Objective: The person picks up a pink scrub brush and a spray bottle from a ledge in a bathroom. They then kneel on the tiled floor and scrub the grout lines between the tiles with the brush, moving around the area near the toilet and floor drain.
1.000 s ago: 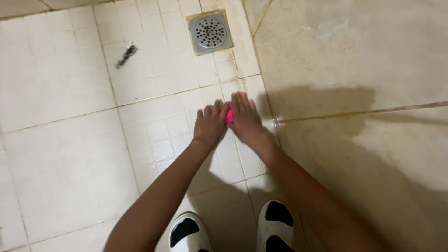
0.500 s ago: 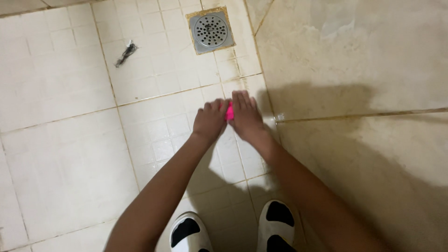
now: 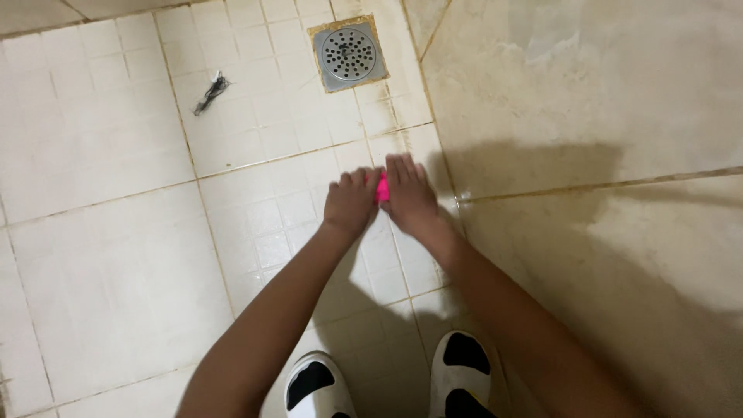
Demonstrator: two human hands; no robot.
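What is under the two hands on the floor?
Between the left hand and right hand a pink thing shows on the tiles. Most of it is covered.

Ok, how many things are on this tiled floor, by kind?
Bright pink object pressed under both hands: 1
Square metal floor drain with round perforated grate: 1
Dark clump of hair or debris: 1
White slip-on shoes with black openings: 2
Total: 5

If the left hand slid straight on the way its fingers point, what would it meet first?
The left hand points up-floor and slightly right. Past the pink thing at its fingertips, only bare tiles, then probably the drain; the line is approximate.
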